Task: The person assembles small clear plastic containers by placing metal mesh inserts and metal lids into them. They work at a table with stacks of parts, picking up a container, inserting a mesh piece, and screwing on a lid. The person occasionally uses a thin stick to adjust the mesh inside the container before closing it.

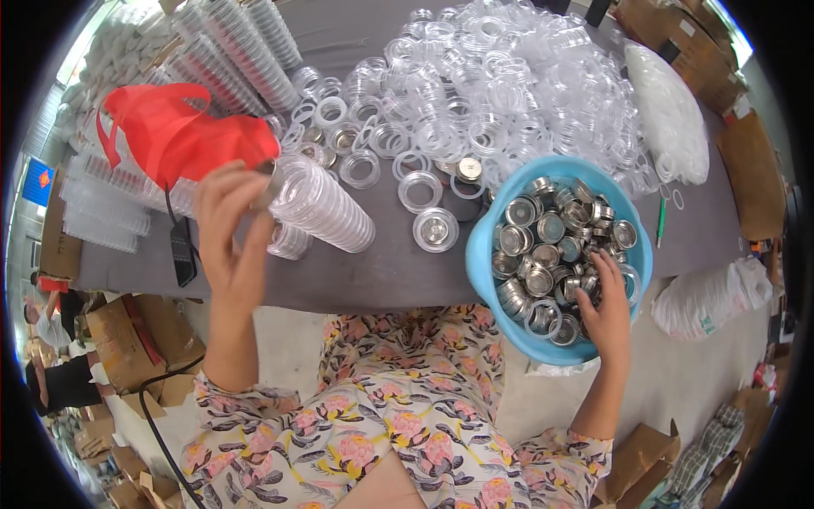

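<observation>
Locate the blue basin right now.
In the head view, the blue basin is right of centre at the front edge of the table, the right hand at the metal pieces inside.

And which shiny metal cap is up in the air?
The metal cap in the left hand, held by the fingertips; the other caps sit lower, in the blue basket or among the clear rings.

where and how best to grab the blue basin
Probably by the rim of the basin, at its left and right sides, coming from the person's side: it is round and open-topped, and loose metal tins fill it, so a level, two-sided hold should spill least.
</observation>
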Demonstrator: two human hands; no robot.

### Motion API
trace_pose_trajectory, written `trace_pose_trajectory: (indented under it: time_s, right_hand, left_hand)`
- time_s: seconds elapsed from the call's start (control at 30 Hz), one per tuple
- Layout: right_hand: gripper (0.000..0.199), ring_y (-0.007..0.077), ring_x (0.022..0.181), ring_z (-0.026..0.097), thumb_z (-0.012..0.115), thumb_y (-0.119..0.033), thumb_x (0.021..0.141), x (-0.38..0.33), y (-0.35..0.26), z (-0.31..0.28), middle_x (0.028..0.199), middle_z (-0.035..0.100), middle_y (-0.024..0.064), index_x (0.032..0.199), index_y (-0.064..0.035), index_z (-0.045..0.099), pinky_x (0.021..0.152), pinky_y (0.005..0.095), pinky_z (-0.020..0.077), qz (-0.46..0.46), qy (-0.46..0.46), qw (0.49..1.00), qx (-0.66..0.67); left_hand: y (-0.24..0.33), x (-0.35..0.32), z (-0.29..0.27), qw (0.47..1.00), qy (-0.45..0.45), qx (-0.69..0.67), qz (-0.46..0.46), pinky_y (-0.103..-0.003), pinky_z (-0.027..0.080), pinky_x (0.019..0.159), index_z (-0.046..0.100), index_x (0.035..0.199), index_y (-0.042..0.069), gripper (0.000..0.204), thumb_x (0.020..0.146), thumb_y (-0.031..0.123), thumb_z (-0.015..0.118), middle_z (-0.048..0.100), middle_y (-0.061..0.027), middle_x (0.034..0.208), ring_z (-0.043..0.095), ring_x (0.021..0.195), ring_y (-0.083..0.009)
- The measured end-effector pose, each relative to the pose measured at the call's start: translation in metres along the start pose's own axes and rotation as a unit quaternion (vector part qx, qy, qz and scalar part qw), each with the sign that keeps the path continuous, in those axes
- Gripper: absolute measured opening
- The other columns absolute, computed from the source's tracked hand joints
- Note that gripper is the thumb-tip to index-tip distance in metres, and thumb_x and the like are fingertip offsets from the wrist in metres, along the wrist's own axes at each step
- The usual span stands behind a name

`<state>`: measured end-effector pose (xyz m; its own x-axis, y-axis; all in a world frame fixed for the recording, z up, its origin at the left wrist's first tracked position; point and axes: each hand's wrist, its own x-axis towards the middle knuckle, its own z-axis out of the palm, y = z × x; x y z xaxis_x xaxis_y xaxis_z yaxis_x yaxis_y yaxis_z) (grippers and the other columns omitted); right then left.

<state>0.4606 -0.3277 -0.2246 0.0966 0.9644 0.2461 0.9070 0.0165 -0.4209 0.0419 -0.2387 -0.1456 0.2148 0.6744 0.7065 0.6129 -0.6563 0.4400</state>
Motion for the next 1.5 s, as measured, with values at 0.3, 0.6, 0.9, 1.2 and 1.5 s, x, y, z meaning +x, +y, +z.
trace_pose_trajectory:
  time_s: [0.3,0.6,0.9,1.2,1.5]
  right_hand:
    - [0.039,0.0283,0.086,0.060,0.071,-0.012,0.074,-0.010,-0.009,0.002,0.085,0.063,0.0122,0.109,-0.0025,0.058,0.075,0.0388,0.0465,0.143,-0.039,0.982,-0.116]
    - [0.015,0.0164,0.066,0.058,0.064,-0.012,0.083,0.000,0.005,-0.008,0.075,0.062,0.0076,0.091,-0.0005,0.059,0.062,0.0308,0.0459,0.226,0.026,0.972,0.064]
    - [0.006,0.0033,0.055,0.048,0.052,-0.012,0.093,0.012,-0.117,0.019,0.072,0.052,-0.0010,0.095,-0.0065,0.050,0.046,0.0166,0.0381,0.109,0.092,0.841,0.522]
    - [0.014,0.0088,0.084,0.045,0.046,-0.015,0.096,0.095,-0.284,0.142,0.091,0.050,0.0039,0.100,-0.0011,0.047,0.077,0.0237,0.0392,0.000,0.106,0.727,0.678]
    - [0.014,0.0130,0.075,0.045,0.043,-0.013,0.095,0.111,-0.292,0.166,0.086,0.048,0.0072,0.098,0.0006,0.043,0.069,0.0280,0.0398,-0.006,0.122,0.719,0.684]
  left_hand:
    - [-0.013,0.015,-0.017,0.961,-0.225,0.162,0.004,-0.056,0.006,0.110,0.063,0.105,0.009,0.024,0.081,0.011,0.062,0.064,-0.0040,0.104,0.043,0.124,-0.0311]
    - [-0.030,0.012,-0.023,0.968,-0.241,0.015,-0.075,-0.056,0.010,0.110,0.065,0.102,0.009,0.026,0.076,0.008,0.066,0.065,-0.0038,0.100,0.047,0.122,-0.0311]
    - [-0.020,0.013,-0.023,0.959,-0.247,0.132,0.037,-0.056,0.011,0.109,0.066,0.099,0.010,0.025,0.074,0.010,0.067,0.062,-0.0024,0.093,0.049,0.115,-0.0275]
    - [-0.016,0.019,-0.028,0.944,-0.290,0.143,0.062,-0.058,0.007,0.109,0.066,0.093,0.010,0.015,0.078,0.013,0.065,0.060,-0.0011,0.085,0.048,0.115,-0.0278]
    - [-0.027,0.008,-0.011,0.962,-0.185,0.165,0.119,-0.057,0.012,0.109,0.063,0.092,0.010,0.015,0.077,0.013,0.066,0.059,-0.0022,0.088,0.050,0.111,-0.0237]
